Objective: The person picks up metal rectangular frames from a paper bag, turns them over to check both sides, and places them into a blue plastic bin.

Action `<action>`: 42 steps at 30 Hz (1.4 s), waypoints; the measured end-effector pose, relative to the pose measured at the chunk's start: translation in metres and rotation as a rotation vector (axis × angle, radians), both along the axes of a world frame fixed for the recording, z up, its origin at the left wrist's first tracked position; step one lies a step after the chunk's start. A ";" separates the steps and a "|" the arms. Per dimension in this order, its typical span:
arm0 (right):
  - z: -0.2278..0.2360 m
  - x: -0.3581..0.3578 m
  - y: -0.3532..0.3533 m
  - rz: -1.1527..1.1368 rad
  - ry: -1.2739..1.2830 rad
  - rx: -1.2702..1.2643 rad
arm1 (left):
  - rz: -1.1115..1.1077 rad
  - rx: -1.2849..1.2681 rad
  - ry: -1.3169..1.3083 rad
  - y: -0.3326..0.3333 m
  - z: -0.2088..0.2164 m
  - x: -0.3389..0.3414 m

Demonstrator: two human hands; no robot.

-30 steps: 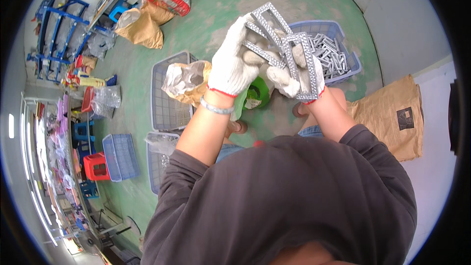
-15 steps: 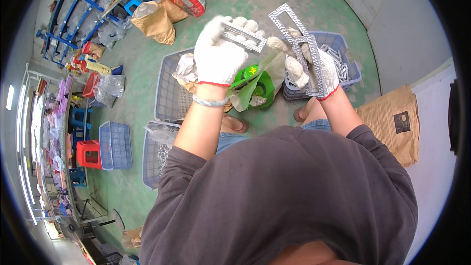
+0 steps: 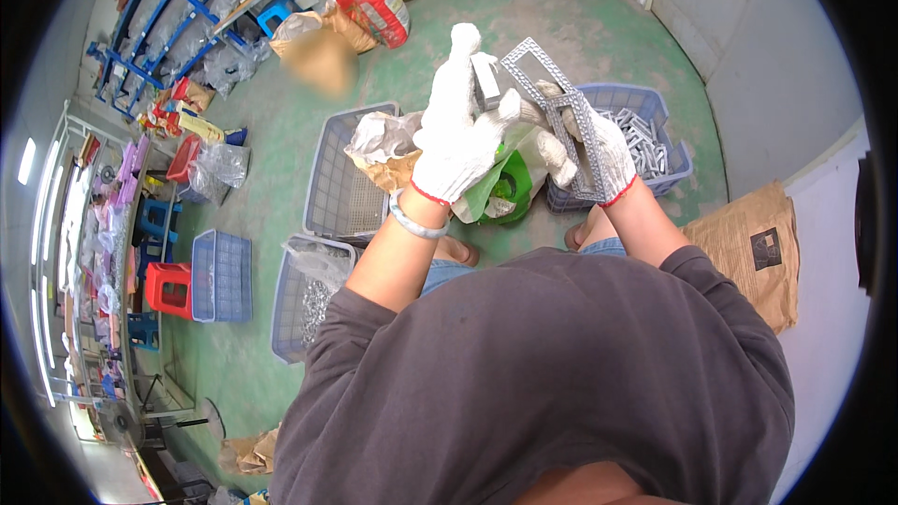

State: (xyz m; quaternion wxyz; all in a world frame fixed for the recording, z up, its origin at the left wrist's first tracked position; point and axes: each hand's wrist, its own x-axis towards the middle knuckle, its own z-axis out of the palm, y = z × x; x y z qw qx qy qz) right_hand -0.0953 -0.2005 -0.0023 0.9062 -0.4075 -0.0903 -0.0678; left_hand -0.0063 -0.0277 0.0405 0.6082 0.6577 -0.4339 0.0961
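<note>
Both my hands wear white knitted gloves with red cuffs. In my left hand [image 3: 458, 131] is a small silver metal frame [image 3: 485, 80], now standing steeply and partly hidden by the glove's fingers. My right hand [image 3: 603, 151] grips silver rectangular frames [image 3: 534, 63] with a textured face and open middles; they overlap at an angle, one pointing up and left, another running down along the palm. The two hands are close together, fingertips almost meeting. Below and between them sits a bright green bag [image 3: 510, 189] with a pale flap, partly covered by the gloves.
Under my right hand stands a grey-blue crate [image 3: 681, 173] of silver metal pieces [image 3: 641, 142]. Left of me, one crate [image 3: 323, 178] holds crumpled wrapping; a nearer crate [image 3: 285, 313] holds small shiny parts. A brown paper sack [image 3: 739, 257] leans at the right wall.
My left hand has turned, moving slightly right and down, so its frame went from lying across the fingers to standing steeply. My right hand keeps its frames. The view has shifted a little.
</note>
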 end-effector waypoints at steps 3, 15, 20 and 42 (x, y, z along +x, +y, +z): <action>0.006 -0.004 0.003 -0.027 0.028 0.008 | -0.048 -0.045 -0.053 0.002 -0.001 0.004; 0.032 -0.006 0.009 -0.414 -0.084 -0.836 | -0.437 -0.565 1.228 0.018 0.006 -0.002; 0.036 -0.006 0.015 -0.711 -0.446 -1.373 | -0.410 -0.511 1.223 0.009 0.011 -0.016; 0.046 -0.016 0.012 0.018 0.102 -0.541 | -0.493 -0.717 1.055 0.051 -0.015 0.001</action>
